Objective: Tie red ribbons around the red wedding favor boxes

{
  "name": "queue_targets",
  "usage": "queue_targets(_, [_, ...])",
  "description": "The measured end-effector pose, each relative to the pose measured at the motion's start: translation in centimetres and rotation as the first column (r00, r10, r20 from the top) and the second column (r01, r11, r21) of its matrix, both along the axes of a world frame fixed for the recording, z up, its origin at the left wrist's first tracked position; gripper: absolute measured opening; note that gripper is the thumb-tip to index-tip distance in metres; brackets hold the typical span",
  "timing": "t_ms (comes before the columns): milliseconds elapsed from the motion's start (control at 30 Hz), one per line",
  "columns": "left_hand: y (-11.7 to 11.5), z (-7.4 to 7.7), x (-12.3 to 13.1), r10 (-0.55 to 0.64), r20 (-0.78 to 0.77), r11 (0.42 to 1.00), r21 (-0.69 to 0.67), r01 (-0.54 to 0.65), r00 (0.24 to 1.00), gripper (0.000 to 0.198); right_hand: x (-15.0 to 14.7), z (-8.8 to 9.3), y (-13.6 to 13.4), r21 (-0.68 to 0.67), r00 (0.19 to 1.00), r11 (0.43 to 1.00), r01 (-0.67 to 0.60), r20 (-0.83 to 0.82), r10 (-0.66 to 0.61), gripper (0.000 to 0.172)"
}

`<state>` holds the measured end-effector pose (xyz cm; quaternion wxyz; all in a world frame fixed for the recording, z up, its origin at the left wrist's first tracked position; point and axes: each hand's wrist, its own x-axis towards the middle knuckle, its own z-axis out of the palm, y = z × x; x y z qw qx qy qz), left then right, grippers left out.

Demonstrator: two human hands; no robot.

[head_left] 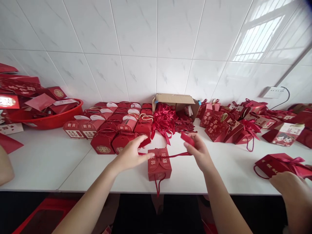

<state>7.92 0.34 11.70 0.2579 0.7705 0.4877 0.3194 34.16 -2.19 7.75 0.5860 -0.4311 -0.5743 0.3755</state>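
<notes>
Counting one cardboard carton (174,97); directly before it, one corded red box (159,166); left of the carton, one red basin (58,120); right of it, one cartoon-figure box (282,138), one power strip (272,92).

A heaped red basin (52,121) stands near the left of the table (80,172)'s back edge; below the front edge, left, is a red stool (50,204). A white socket strip (272,92) with a dark cable (289,95) hugs the tiled wall (136,29), right of centre.

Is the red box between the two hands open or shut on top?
The red box looks shut: its top flaps meet, with a red ribbon running across them.
</notes>
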Motion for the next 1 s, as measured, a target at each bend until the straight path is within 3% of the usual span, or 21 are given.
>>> queue_targets(67, [0.1,-0.6,0.0,-0.051,-0.216,0.998,-0.044,0.043,0.975,0.043,-0.2,-1.3,-0.1,0.006,0.942,0.997,0.082,0.326,-0.080,0.050])
queue_targets(133, [0.4,-1.0,0.4,-0.122,-0.346,0.989,-0.117,0.086,0.930,0.028,-1.1,-1.9,0.1,0.066,0.806,0.996,0.060,0.585,-0.087,0.071])
queue_targets(200, [0.9,-1.2,1.0,-0.168,-0.373,0.980,-0.163,0.114,0.913,0.018,-2.1,-1.9,0.5,0.091,0.689,0.993,-0.071,0.724,-0.016,0.072])
queue_targets(300, [1.6,-1.4,1.8,-0.256,-0.309,0.958,-0.208,0.198,0.916,0.024,-3.6,-1.6,1.3,0.008,0.597,0.959,-0.283,0.784,0.169,0.053])
queue_targets(400, [2.1,-1.9,2.7,-0.312,-0.216,0.937,-0.232,0.262,0.925,0.026,-4.4,-1.7,1.9,-0.056,0.608,0.943,-0.328,0.751,0.256,0.037])
queue_targets(567, [2.0,-2.8,4.2,-0.360,-0.095,0.911,-0.250,0.328,0.928,0.024,-4.7,-2.3,2.1,-0.025,0.675,0.949,-0.314,0.697,0.242,0.020])
queue_targets(700, [1.8,-3.1,3.8,-0.313,-0.057,0.927,-0.234,0.292,0.948,0.023,-4.6,-2.8,2.2,-0.038,0.702,0.954,-0.297,0.668,0.246,0.025])
queue_targets(867, [1.8,-4.1,1.0,-0.142,-0.071,0.973,-0.191,0.126,0.987,0.033,-4.4,-3.3,2.2,-0.057,0.704,0.958,-0.279,0.666,0.245,0.053])
queue_targets(1000, [1.7,-5.0,-0.2,-0.095,-0.064,0.972,-0.219,0.079,0.993,0.033,-4.5,-3.4,2.0,-0.086,0.697,0.962,-0.257,0.673,0.247,0.055])
